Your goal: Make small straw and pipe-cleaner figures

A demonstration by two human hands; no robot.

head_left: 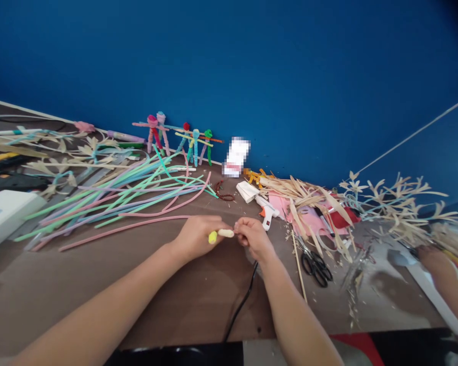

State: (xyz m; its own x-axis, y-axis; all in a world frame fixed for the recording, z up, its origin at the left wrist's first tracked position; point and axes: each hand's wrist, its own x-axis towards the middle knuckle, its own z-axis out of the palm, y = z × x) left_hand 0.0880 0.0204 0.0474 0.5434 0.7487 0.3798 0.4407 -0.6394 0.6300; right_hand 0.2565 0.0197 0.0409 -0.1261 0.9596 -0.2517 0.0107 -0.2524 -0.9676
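Note:
Above the near middle of the table, my left hand [198, 235] is closed around a small coiled pipe cleaner piece [225, 233], with a cream end and a bright yellow end showing. Most of it is hidden in my palm. My right hand [254, 237] pinches at the tip of the cream end, its fingertips nearly meeting my left hand. To the left lie many loose pastel pipe cleaners [130, 201], pink, green, blue and lilac. Several finished pipe cleaner figures [152, 133] lean upright against the blue wall.
A white glue gun [267, 213] lies just beyond my right hand, and black-handled scissors [316, 267] to its right. Dried leaf strips [301, 190] cover pink sheets. A white box [7, 218] stands at left. Another person's hand [433, 256] is at far right. A black cable [242, 305] runs off the front edge.

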